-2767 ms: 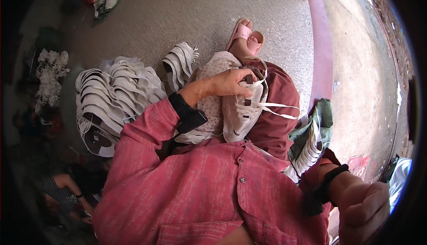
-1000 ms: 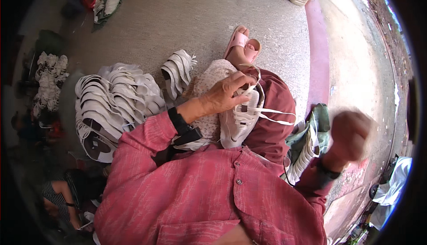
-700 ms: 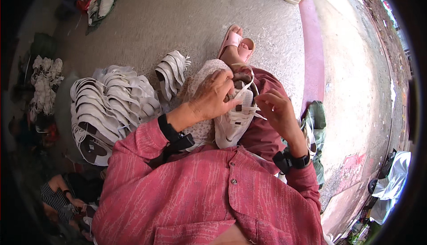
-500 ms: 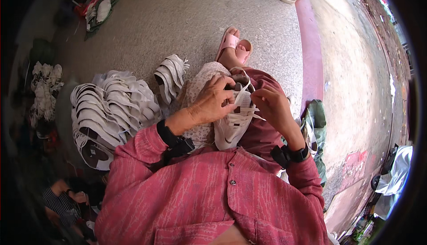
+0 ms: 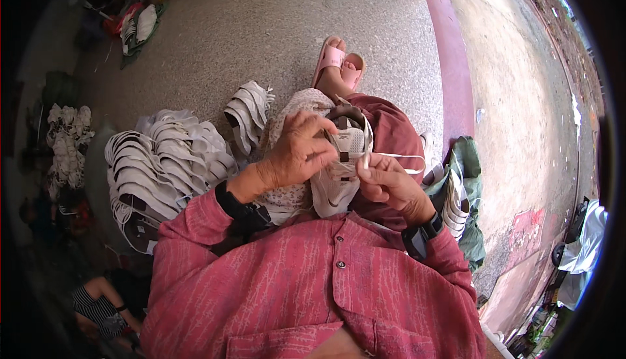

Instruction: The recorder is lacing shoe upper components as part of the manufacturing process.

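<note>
One light shoe upper (image 5: 331,194) is held in the lap, between and slightly below the two hands, with its toe pointed back at the body and its opening turned away. The rows nearest the toe appear to be crossed by white lace (image 5: 370,140) already; closer to the opening, loose lace is seen, so the lacing is judged to be partly done, with the upper rows left. Which holes are filled cannot be told.

By the right hand (image 5: 391,179), a strand of lace is pinched between thumb and fingertip, the other fingers being curled underneath; a slack loop is spread just beyond its knuckles. The left hand (image 5: 301,147) is arched back-up at the upper's left edge, thumb and forefinger parted; whether anything is gripped there cannot be told. Farther left of that hand, stacked uppers (image 5: 147,163) are set out.
</note>
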Demonstrator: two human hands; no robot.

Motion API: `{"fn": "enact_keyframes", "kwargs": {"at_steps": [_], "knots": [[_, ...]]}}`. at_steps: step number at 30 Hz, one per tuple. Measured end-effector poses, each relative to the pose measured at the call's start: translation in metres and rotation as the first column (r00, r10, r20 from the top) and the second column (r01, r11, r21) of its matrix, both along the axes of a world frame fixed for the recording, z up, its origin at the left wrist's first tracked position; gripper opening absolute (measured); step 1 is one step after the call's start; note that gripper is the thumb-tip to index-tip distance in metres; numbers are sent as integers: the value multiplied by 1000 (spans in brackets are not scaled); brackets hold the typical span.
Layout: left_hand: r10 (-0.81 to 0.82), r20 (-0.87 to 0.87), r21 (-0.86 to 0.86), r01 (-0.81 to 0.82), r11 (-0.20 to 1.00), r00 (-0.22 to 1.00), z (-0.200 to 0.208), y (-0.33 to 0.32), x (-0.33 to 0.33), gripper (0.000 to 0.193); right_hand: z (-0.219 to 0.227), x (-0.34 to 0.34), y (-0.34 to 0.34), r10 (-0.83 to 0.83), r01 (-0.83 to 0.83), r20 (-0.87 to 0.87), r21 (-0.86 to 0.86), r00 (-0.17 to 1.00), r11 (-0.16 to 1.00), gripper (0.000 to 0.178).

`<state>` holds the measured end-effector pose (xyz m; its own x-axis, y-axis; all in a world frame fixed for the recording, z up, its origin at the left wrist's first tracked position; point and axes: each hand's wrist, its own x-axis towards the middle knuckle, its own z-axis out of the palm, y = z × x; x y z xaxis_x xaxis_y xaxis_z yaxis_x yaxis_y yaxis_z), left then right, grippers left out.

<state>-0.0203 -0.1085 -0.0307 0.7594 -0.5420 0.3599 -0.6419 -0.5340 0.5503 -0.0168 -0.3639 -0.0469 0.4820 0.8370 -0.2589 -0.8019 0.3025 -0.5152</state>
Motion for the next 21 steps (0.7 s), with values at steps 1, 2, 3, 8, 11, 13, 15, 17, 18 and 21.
{"fn": "enact_keyframes", "kwargs": {"at_steps": [1, 2, 3, 8, 11, 13, 15, 17, 18, 21], "knots": [[82, 14, 7, -82, 997, 997, -1, 0, 2, 11, -1, -3, -6, -1, 1, 0, 1, 1000, 1000, 17], [162, 28, 12, -163, 987, 986, -2, -1, 3, 12, -2, -6, -14, 32, -28, 116, -36, 993, 999, 16], [160, 28, 13, -160, 987, 987, -1, -2, 4, 12, -3, -9, -23, 69, -53, 229, -76, 971, 996, 14], [92, 89, 261, -113, 959, 992, 22, -25, 8, 19, -13, -13, -101, 18, -11, 528, -16, 849, 1000, 21], [75, 105, 351, -107, 930, 992, 27, -29, 13, 20, -9, -56, -156, -585, 706, 478, -110, 655, 699, 25], [57, 114, 401, -99, 911, 992, 27, -34, 15, 20, -7, -64, -187, -694, 769, 477, 55, 540, 637, 27], [35, 122, 446, -86, 891, 992, 24, -36, 18, 20, -21, -72, -224, -747, 818, 510, 135, 425, 558, 28], [28, 118, 505, -84, 859, 993, 14, -34, 19, 19, -27, -74, -261, -614, 725, 387, -320, 688, 611, 20], [27, 118, 501, -83, 861, 993, 11, -34, 19, 19, -35, -75, -265, -613, 726, 390, -322, 687, 608, 20], [33, -61, 403, -6, 915, 998, 7, -31, 20, 16, -77, -68, -277, -313, 594, 555, -803, 770, 38, 47]]}}
